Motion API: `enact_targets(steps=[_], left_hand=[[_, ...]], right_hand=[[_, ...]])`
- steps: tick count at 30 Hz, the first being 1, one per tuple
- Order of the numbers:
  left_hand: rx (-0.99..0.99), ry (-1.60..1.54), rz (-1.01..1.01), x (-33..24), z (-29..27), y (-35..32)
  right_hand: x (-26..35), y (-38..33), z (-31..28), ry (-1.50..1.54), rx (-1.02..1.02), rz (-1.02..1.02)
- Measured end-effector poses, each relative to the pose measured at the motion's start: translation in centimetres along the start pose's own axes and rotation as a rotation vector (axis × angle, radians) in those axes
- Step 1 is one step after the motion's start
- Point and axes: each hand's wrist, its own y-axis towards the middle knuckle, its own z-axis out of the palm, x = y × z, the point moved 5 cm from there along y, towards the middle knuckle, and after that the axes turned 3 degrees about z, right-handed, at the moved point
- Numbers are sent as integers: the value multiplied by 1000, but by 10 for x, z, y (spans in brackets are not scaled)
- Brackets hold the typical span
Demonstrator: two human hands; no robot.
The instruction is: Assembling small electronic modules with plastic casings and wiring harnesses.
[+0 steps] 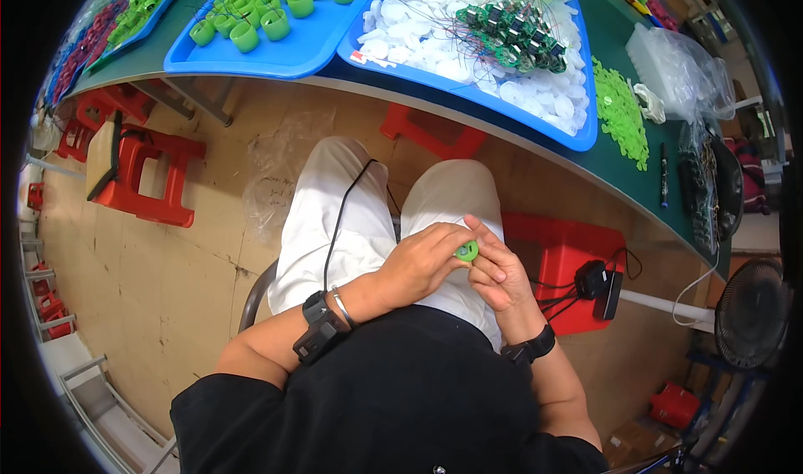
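Item 1, centre of frame: small round green plastic part [467, 251], held over the lap w/ both hands. We saw the left hand [422, 261] curled round it from the left, fingers closed, thumb and fingertips pinching its edge. The right hand [498, 271] met it from the right, fingers bent, fingertips touching the part; palm side not visible, so we couldn't tell how firm that grip was.

Item 2, lap: white trousers [335, 215], black cable [343, 215] running down the left thigh. Black wrist device [318, 327] plus a metal bangle on the left wrist; black band [529, 347] on the right.

Item 3, top of frame: green-topped table [623, 160]. Blue tray [288, 51] w/ green ring-shaped caps, upper left-centre. Second blue tray [585, 135], upper centre, w/ white discs and a cluster of small green circuit boards [514, 30]. Loose green discs [619, 110] lay just right of it.

Item 4, floor: red plastic stools [146, 177] at left, a red stool [565, 252] right of the knees, fan [753, 311] at lower right.
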Motion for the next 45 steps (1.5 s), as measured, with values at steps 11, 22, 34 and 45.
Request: enact_targets(steps=[11,22,34,45], left_hand=[[-35,-2,77,6,-5,3],[19,-24,128,-2,-9,0],[-65,-27,75,-7,-21,17],[-102,4,120,-10,-22,5]], right_hand=[[7,5,14,-286,-135,24],[0,-9,27,-70,156,31],[20,1,41,-308,16,-76],[1,-1,42,-36,247,61]])
